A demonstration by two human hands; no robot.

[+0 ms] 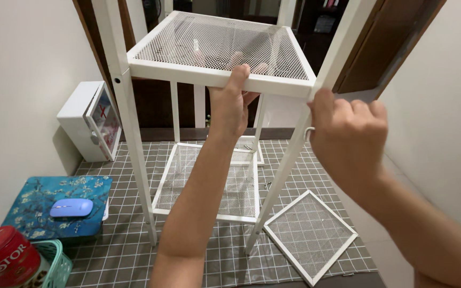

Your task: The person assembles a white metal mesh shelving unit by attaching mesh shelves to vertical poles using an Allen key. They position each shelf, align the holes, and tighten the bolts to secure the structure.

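A white metal shelf rack [134, 138] stands on a grey grid-patterned mat. Its upper mesh shelf [214, 42] sits between the four posts, and a lower mesh shelf [182, 176] lies near the floor. My left hand [233, 104] grips the front rim of the upper shelf, thumb on the edge and fingers underneath showing through the mesh. My right hand [348, 138] is closed around a small metal hex key [309, 132] pressed against the front right post [294, 154], just under the shelf corner.
A loose mesh shelf panel [310, 234] lies on the mat at right. A white box [89, 120] leans on the left wall. A floral blue case [54, 205] carries a blue mouse [71, 208]. A red tin [4, 256] and teal basket [54, 261] sit bottom left.
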